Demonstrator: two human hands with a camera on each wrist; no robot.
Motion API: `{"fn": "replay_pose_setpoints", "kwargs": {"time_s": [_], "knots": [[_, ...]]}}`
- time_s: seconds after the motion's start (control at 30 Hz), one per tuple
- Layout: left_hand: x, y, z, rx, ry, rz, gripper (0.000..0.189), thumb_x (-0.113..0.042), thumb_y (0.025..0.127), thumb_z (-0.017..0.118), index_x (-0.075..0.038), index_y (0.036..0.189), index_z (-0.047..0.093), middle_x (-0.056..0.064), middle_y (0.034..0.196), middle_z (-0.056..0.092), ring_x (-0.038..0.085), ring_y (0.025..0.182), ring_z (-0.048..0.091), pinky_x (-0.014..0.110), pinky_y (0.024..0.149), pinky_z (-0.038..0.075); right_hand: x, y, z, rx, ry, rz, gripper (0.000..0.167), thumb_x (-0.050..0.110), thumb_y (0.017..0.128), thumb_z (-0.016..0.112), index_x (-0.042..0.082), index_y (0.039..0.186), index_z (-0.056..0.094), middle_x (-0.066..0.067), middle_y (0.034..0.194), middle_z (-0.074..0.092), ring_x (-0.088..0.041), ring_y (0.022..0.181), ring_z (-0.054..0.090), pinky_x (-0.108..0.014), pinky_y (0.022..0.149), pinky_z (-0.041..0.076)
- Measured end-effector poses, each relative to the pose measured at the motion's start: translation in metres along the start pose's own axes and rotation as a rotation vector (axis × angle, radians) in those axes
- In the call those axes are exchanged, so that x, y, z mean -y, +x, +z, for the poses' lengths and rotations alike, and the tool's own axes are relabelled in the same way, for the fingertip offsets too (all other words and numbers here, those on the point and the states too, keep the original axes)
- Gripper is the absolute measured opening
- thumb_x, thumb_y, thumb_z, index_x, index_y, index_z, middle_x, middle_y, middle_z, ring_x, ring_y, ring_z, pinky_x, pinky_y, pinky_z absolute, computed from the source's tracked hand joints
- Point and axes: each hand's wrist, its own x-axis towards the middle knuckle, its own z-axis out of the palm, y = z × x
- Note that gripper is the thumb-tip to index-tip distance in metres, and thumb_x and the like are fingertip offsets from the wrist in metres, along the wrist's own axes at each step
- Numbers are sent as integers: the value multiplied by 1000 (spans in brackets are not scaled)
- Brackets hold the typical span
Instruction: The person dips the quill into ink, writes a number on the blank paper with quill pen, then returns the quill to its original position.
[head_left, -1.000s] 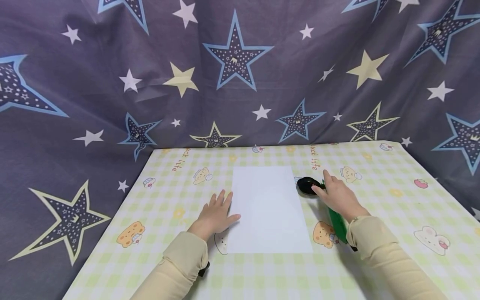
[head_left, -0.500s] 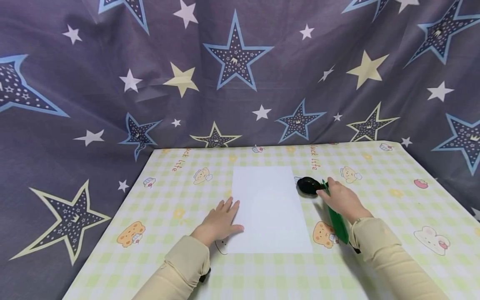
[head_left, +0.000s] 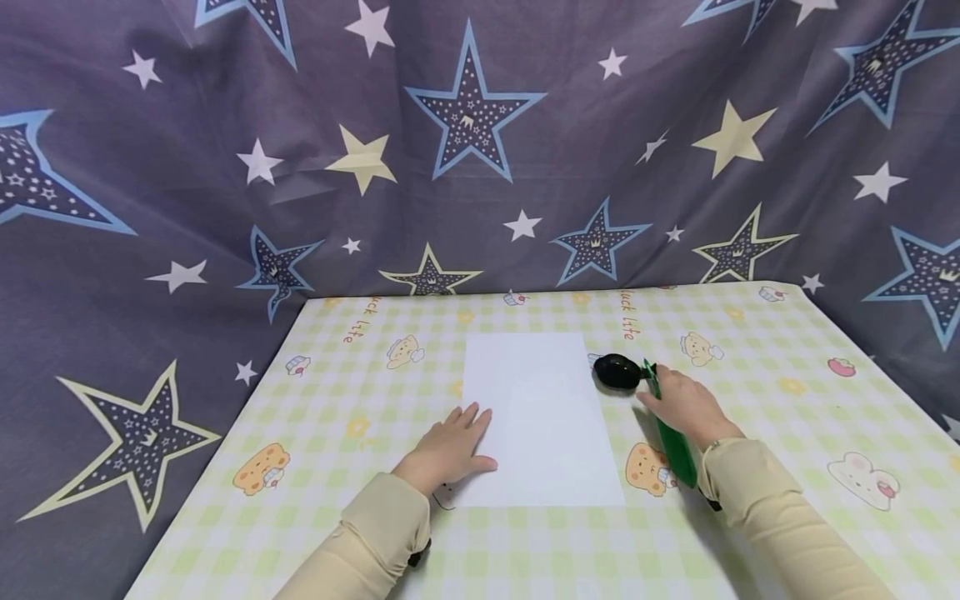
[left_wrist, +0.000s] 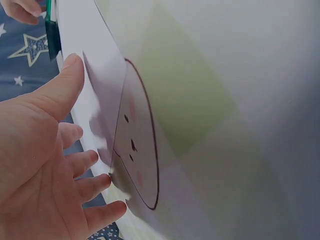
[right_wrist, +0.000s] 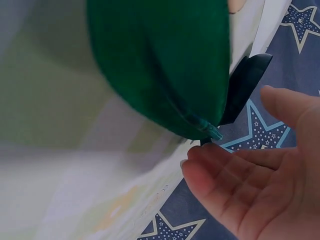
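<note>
In the head view a plain white sheet of paper [head_left: 536, 408] lies flat mid-table. My left hand [head_left: 446, 450] is over its lower left edge, fingers and thumb spread; whether it touches cannot be told. To the right lies a shiny black oval piece [head_left: 617, 372], with a green leaf-shaped piece [head_left: 677, 457] close by; whether they are joined is unclear. My right hand [head_left: 686, 407] is over the green piece's far end. In the right wrist view, fingertips [right_wrist: 195, 172] are at the narrow tip of the green leaf shape [right_wrist: 165, 65], thumb held apart from it.
A checked tablecloth [head_left: 525, 550] with cartoon prints covers the table. Its far edge meets a dark curtain [head_left: 480, 208] patterned with stars, which also hangs along the left side. Both sleeves [head_left: 757, 483] reach in from the near side.
My left hand has slid right and slightly nearer, further onto the paper's edge. My right hand has drawn back a little from the black oval, whose place is the same.
</note>
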Motion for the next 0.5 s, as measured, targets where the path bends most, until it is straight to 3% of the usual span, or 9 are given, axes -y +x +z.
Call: {"fn": "replay_pose_setpoints", "kwargs": {"time_s": [0.17,0.27,0.5], "knots": [[-3,1,1,-5,11,-3,76,-44,86,59,-7,145,29,17,149,21,36,135,17,51,105,21,0,1,2,11,-9,1,63,25,89,61,-21,124,38,-36,111,52,-39,90,57,-49,78,47],[-3,2,1,-2,19,1,75,-44,86,59,-7,144,30,17,148,22,37,134,17,51,105,21,-1,2,3,22,-14,6,61,25,87,63,-21,121,41,-31,101,56,-29,76,55,-44,70,48],[-4,3,2,2,31,17,72,-44,86,59,-8,143,34,18,148,23,38,134,18,50,105,23,-2,2,5,30,-40,14,56,20,84,66,-19,118,44,-30,102,56,-31,80,57,-46,72,47]]}}
